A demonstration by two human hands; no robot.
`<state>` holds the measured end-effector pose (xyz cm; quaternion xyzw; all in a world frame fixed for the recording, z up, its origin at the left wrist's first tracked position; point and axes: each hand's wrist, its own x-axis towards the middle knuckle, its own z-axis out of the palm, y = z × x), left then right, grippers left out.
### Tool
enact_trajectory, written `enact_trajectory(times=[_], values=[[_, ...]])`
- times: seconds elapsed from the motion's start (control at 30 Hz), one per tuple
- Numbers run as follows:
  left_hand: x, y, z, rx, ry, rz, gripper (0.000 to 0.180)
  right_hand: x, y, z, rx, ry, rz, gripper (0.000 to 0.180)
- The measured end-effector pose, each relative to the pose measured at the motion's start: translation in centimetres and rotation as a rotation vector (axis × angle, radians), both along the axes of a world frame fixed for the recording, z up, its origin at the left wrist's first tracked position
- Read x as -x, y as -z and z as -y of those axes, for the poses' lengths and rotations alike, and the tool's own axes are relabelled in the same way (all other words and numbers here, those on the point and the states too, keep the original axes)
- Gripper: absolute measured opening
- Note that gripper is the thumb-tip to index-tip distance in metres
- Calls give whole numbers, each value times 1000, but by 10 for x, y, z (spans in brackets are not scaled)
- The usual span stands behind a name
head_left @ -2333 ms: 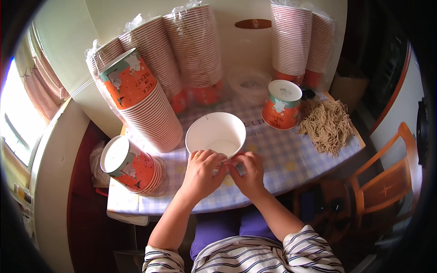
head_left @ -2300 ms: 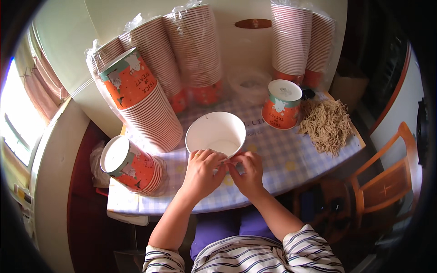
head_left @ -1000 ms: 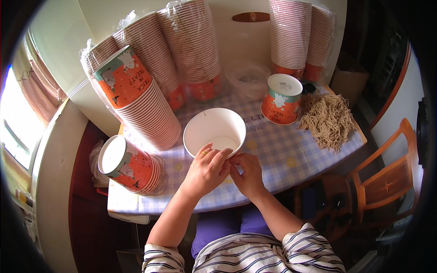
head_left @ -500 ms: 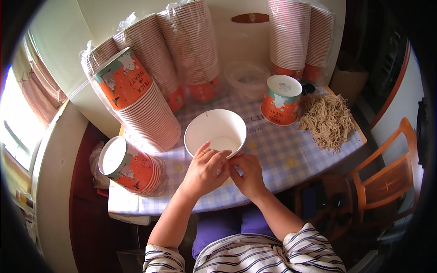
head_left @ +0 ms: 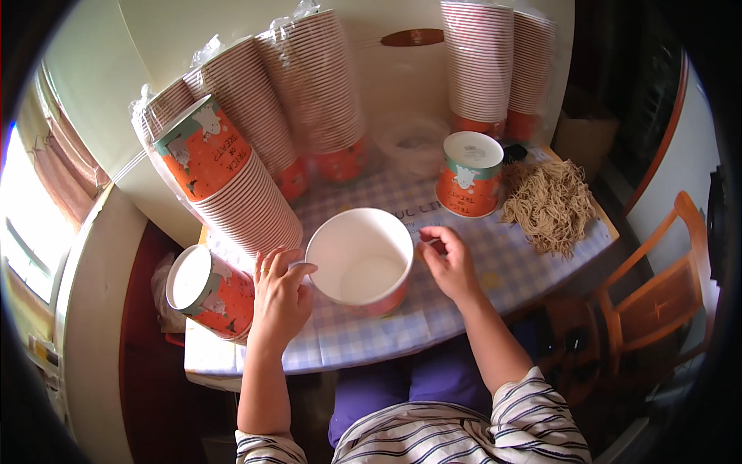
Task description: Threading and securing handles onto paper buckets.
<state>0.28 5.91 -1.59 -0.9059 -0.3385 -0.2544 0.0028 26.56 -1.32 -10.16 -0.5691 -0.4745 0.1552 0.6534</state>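
The left hand, fingers loosely spread, is touching the rim of the open white-lined cup near the desk's front edge. The right hand is pinching something small beside it. The cup is sitting empty; noodles are lying untouched at the right edge.

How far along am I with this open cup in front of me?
Done: one lidded cup stands upright by the noodles. In hand: the left hand steadies the open cup, which looks empty; the right hand is beside its rim, pinching something too small to identify. Left: the noodles are still on the table, and stacks of cups remain.
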Motion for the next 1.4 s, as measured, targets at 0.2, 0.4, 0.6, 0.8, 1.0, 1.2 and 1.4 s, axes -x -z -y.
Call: enact_trajectory(times=[0.2,0.4,0.6,0.8,1.0,1.2,1.4], values=[[-46,-3,32,53,210,181,23,29,2,5,120,-278,-204,23],[-63,7,38,138,223,55,23,49,13,19,63,-336,-393,23],[-61,-4,43,222,225,59,16,55,7,13,53,-357,-488,22],[-59,-5,40,329,161,55,22,54,15,6,88,-443,-575,18],[-70,5,40,197,82,96,19,53,26,4,82,-456,-614,16],[-81,7,34,210,53,67,19,48,25,4,17,-458,-712,11],[-77,9,34,285,35,125,16,46,13,9,35,-585,-1082,9]])
